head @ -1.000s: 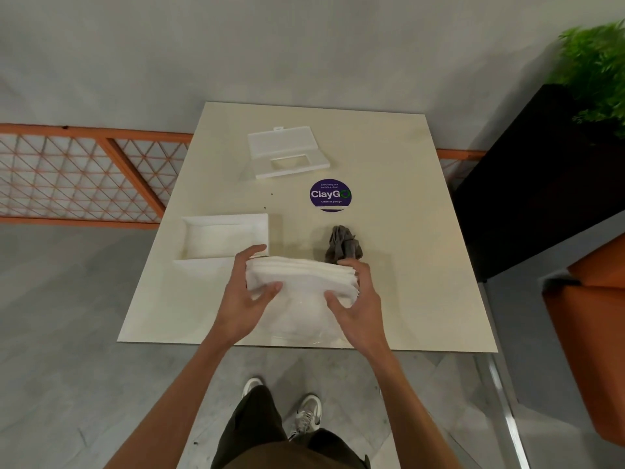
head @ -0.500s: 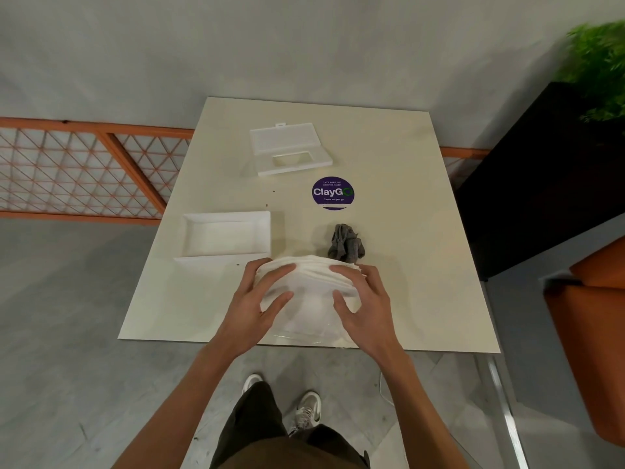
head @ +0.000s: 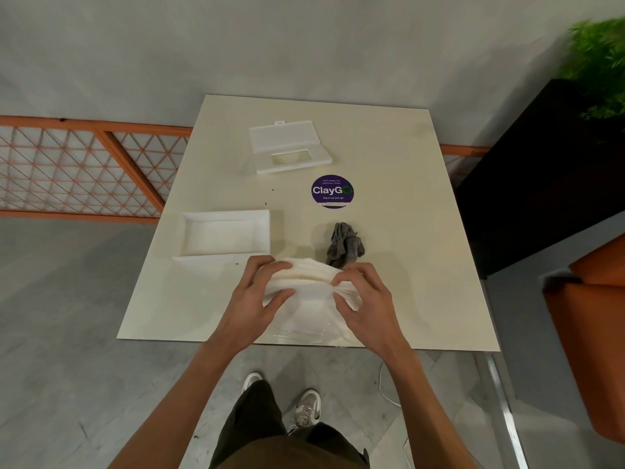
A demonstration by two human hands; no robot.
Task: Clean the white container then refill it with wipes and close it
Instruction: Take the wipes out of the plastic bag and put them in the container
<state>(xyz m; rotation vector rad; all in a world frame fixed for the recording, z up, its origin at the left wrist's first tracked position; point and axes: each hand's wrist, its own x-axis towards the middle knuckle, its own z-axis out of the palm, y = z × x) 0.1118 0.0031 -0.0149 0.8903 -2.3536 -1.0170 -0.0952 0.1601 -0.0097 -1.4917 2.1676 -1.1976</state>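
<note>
A stack of white wipes (head: 306,275) sits in a clear plastic wrapper (head: 304,323) at the table's near edge. My left hand (head: 257,296) grips the stack's left end, thumb on top. My right hand (head: 363,297) pinches the right end with curled fingers. The open white container (head: 223,235) lies empty to the left, just beyond my left hand. Its white lid (head: 289,147), flap open, rests at the far middle of the table. A crumpled grey cloth (head: 345,245) lies right behind the wipes.
A round purple ClayGo sticker (head: 332,191) marks the cream table (head: 422,265). An orange lattice rail (head: 84,164) runs at the left, a black planter (head: 541,170) with a green plant stands at the right, and an orange seat (head: 592,333) is at the near right.
Both hands shifted from the sides of the wipes to their top and then closed on the stack's ends, bunching it. The view tilted slightly.
</note>
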